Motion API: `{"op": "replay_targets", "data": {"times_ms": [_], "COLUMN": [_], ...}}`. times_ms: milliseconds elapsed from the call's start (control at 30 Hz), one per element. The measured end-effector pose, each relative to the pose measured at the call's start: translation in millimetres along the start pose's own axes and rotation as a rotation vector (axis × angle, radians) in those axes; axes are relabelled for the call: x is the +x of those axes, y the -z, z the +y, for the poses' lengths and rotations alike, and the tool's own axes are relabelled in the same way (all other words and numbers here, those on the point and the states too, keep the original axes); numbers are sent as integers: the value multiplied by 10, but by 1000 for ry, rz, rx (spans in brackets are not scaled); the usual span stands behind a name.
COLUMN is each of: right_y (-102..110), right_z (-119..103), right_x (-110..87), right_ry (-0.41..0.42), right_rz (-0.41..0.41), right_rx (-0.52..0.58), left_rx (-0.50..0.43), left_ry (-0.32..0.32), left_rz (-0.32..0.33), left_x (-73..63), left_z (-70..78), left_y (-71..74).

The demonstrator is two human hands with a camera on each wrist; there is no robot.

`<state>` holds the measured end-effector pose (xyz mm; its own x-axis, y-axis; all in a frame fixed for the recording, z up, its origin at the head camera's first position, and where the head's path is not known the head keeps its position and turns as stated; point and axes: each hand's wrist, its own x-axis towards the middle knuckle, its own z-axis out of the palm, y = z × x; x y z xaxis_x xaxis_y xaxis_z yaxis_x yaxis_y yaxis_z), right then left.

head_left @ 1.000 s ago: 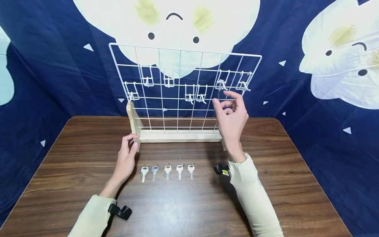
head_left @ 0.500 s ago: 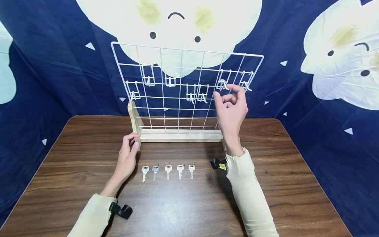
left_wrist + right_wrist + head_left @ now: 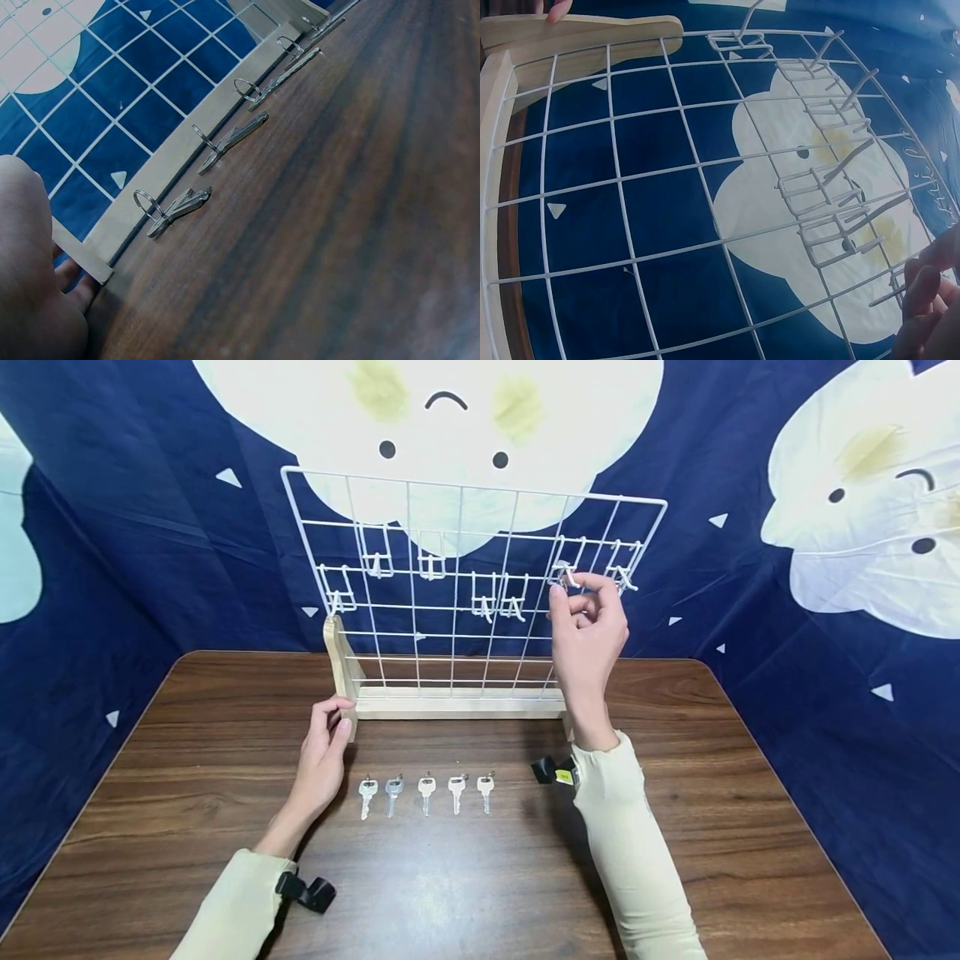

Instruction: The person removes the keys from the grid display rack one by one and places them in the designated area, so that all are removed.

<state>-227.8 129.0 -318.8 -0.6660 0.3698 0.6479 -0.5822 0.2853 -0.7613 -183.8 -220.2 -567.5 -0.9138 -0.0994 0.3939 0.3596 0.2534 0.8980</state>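
A white wire grid rack stands upright on a wooden base (image 3: pixel 459 710). My left hand (image 3: pixel 322 756) grips its wooden left foot (image 3: pixel 349 727), with some fingers behind the wood in the left wrist view. At the upper right of the grid, my right hand (image 3: pixel 588 639) has thumb and forefinger together at a white hook (image 3: pixel 568 575). They pinch a small metal key there, mostly covered by the fingers. On the table lie several silver keys (image 3: pixel 456 787) in a row, each with a small ring. Only fingertips (image 3: pixel 922 289) of the right hand show in the right wrist view.
Other white double-wire hooks (image 3: pixel 512 606) hang on the grid at differing heights, their prongs pointing outward. The rack stands near the back of the brown wooden table (image 3: pixel 420 893). A dark blue cloth (image 3: pixel 750 677) with white cloud shapes hangs behind and at the sides.
The right hand has risen slightly toward the hook, and its thumb has closed in on the forefinger. The left hand and the row of keys stay put; the view shifted a little.
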Motion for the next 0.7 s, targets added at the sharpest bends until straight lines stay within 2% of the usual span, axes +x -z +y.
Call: {"op": "replay_targets", "data": {"times_ms": [233,700], "right_y": [1,59], "right_z": [-16,-84], "right_x": [2,-12], "right_ry": [1,-9], "right_rz": [29,41], "right_rx": [17,134], "left_rx": [-6,5], "left_ry": [10,13], "left_rz": [1,-2], "left_x": [-10,13], "left_z": [-18,-22], "left_y": [14,2]}}
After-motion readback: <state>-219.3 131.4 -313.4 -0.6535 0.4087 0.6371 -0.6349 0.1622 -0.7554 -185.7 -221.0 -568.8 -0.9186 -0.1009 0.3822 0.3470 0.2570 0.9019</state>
